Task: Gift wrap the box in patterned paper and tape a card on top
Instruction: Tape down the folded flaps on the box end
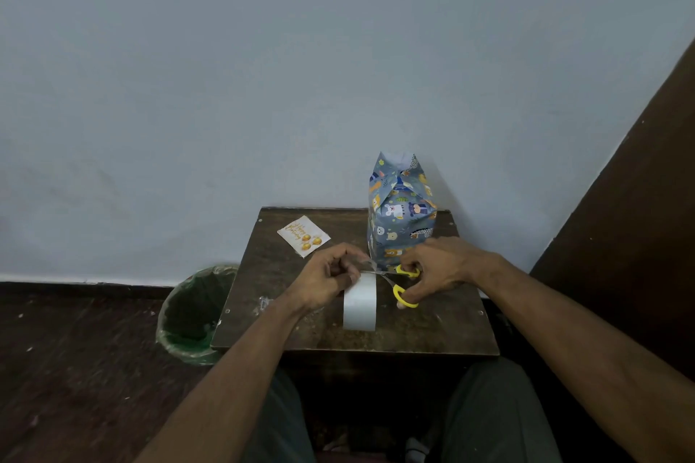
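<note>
The box [400, 216], wrapped in blue paper with cartoon animals, stands upright at the back right of the small dark table [301, 334], its top flaps loosely folded. A white birthday card [304, 235] lies flat at the back left. A wide roll of clear tape [360, 306] stands on edge mid-table. My left hand [327, 278] pinches a strip of tape pulled up from the roll. My right hand [438, 269] grips yellow-handled scissors [404, 288], their blades at the stretched strip.
A green bin [191, 316] lined with clear plastic stands on the floor left of the table. A pale wall is close behind the table, and a dark panel slants at the right. My knees are under the near edge.
</note>
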